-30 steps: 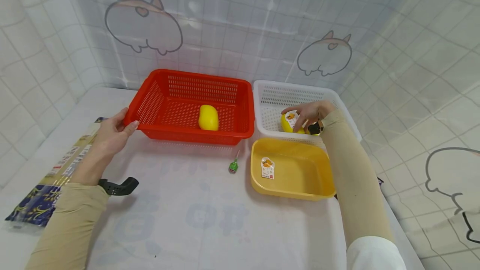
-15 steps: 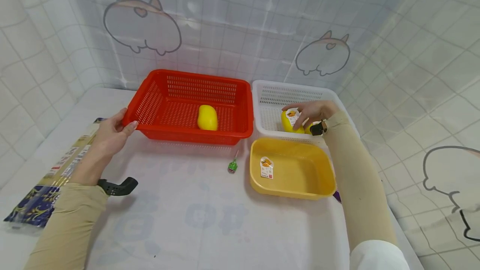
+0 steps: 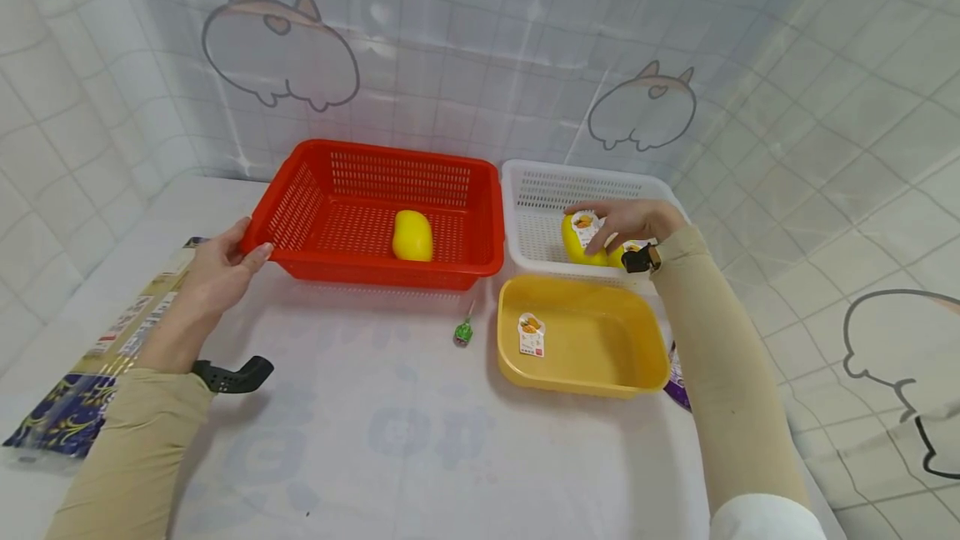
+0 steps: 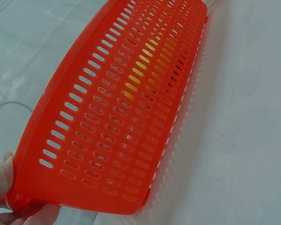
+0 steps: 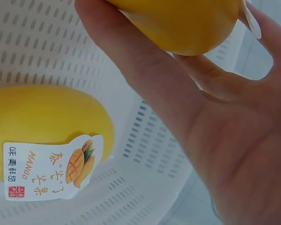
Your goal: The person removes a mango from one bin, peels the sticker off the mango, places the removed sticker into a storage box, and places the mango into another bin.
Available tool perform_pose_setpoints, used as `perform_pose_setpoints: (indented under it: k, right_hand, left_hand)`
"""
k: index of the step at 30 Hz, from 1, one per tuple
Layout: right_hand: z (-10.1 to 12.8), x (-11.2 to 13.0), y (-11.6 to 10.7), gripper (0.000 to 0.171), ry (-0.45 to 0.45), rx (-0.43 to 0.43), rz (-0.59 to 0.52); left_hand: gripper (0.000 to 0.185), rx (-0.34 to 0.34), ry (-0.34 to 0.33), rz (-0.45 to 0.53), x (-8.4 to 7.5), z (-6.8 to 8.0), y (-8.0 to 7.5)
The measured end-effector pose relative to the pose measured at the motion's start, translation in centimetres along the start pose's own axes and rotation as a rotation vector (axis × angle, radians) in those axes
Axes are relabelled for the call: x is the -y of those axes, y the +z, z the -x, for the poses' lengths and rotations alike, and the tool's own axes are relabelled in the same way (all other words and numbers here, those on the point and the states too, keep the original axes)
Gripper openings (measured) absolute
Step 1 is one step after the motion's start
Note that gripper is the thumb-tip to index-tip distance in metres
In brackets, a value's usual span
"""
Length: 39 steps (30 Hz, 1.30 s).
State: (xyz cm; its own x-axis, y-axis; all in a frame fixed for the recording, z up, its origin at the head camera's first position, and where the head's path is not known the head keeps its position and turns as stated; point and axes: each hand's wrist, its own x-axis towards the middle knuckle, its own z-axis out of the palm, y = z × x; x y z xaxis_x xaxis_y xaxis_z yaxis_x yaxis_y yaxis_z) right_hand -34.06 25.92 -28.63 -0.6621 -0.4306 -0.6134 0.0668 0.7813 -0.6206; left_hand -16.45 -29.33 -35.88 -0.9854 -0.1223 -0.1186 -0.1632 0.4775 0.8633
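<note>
My left hand (image 3: 221,272) grips the near-left corner of the red basket (image 3: 375,268), thumb and fingers around its rim. One yellow mango (image 3: 412,236) lies inside that basket, and shows through its slots in the left wrist view. My right hand (image 3: 633,218) reaches into the white basket (image 3: 513,227) and holds a mango (image 5: 187,28) with a white label between thumb and fingers. Beside it, a second labelled mango (image 5: 47,117) rests in the white basket, partly hidden by my right wrist in the head view.
A yellow tub (image 3: 581,332) with a mango label (image 3: 532,334) inside stands in front of the white basket. A green-wrapped lollipop (image 3: 463,332) lies left of it. A long blue and gold packet (image 3: 82,394) lies at left. A purple item (image 3: 677,382) is partly under my right arm.
My right wrist has shifted slightly right, showing more of the second mango. The purple item is more visible beside the tub. My left hand keeps its grip on the red basket.
</note>
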Motion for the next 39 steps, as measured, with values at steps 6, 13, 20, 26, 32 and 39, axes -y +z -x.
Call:
perform_pose_setpoints:
  k: [6, 13, 20, 26, 32, 39]
  right_hand:
    - [0.4, 0.1, 0.3, 0.092, -0.018, -0.041, -0.002]
    - [0.9, -0.2, 0.4, 0.094, -0.055, -0.091, -0.021]
    - [1.9, -0.4, 0.3, 0.093, -0.113, -0.134, -0.022]
    - [2.8, -0.5, 0.7, 0.088, -0.113, -0.197, -0.044]
    - [3.6, -0.6, 1.2, 0.086, -0.126, -0.223, -0.064]
    - [4.1, -0.5, 1.7, 0.088, -0.141, -0.271, -0.054]
  left_hand:
    - [0.081, -0.008, -0.006, 0.004, 0.0, 0.0, 0.1]
    - [0.081, -0.008, 0.000, 0.005, -0.1, 0.0, 0.1]
    - [0.080, -0.010, -0.008, 0.008, 0.1, -0.2, 0.1]
    - [0.080, -0.010, -0.010, 0.004, 0.2, -0.2, 0.1]
    - [0.079, -0.012, -0.004, -0.002, 0.1, -0.2, 0.1]
    - [0.079, -0.015, -0.001, -0.003, 0.0, -0.1, 0.1]
